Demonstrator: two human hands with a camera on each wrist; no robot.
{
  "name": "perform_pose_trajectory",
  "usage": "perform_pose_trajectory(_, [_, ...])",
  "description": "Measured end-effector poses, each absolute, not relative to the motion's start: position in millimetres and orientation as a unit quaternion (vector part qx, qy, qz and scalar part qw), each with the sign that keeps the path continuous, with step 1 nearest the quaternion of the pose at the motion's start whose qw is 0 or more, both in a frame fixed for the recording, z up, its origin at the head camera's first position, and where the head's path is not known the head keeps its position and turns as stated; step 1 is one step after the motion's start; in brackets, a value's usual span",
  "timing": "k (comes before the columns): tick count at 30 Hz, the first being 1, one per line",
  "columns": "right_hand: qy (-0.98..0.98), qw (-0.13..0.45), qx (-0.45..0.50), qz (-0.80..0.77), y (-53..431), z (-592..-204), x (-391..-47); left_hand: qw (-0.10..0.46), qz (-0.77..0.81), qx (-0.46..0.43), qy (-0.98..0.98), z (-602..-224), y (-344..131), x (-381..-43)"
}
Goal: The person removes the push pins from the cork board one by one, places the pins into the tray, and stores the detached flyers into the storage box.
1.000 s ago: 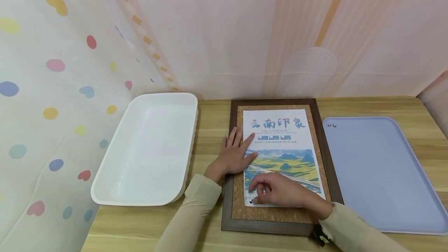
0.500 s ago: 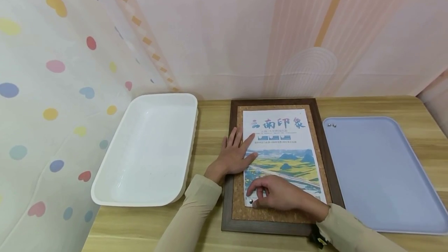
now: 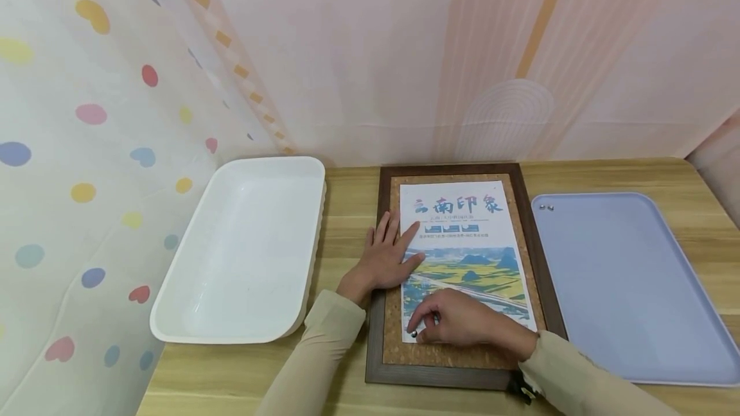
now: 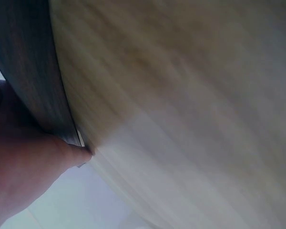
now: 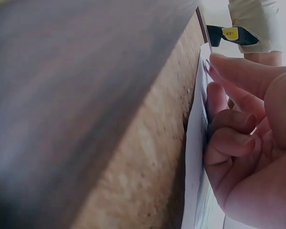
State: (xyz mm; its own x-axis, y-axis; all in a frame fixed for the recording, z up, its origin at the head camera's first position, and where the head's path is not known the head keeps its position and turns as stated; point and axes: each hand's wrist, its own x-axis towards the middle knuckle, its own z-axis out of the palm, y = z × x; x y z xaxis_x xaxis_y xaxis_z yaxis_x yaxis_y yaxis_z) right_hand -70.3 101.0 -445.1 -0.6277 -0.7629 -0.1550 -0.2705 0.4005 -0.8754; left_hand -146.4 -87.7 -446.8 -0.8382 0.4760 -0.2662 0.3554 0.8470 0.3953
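Right grip: the right hand (image 3: pixel 462 326) lay on the near left corner of the poster (image 3: pixel 462 255), fingers curled, index finger and thumb narrowed onto a small silver pushpin (image 3: pixel 414 335). The right wrist view showed the fingertips (image 5: pixel 229 64) closed at the paper's edge, against the cork.

Change at the grip: over the last second the right hand had crept a little lower and closer to that corner, and its fingers had closed more tightly about the pin. The pin itself had not shifted.

Left grip: the left hand (image 3: pixel 388 254) lay flat and wide, fingers straight, pressing the poster's left edge and the frame beside it. It had stayed where it was throughout.

Poster: it lay flat on the cork board (image 3: pixel 457 355) inside the dark wooden frame (image 3: pixel 373 313), and had not slid. No pins showed at its far corners.

What this suggested: the work seemed centred on this one pin, the pinch having settled on it while the sheet was steadied. Whether the pin was being pressed in or drawn out, I could not tell.

Around: a white tray (image 3: pixel 243 332) stood left of the frame. A pale blue tray (image 3: pixel 682 377) stood right, with two pins (image 3: pixel 546 207) in its far left corner. All rested on the wooden bench (image 3: pixel 231 377).
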Motion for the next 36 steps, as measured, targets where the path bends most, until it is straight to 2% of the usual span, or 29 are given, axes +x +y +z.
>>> perform_pose_trajectory(10, [0.782, 0.313, -0.300, -0.448, 98.6, -442.1, -75.9, 0.181, 0.170, 0.221, 0.943, -444.7, -87.2, -145.7])
perform_pose_trajectory(36, [0.789, 0.314, -0.282, -0.446, 95.1, -445.7, -78.0, 0.176, 0.160, 0.225, 0.945, -448.4, -88.7, -147.1])
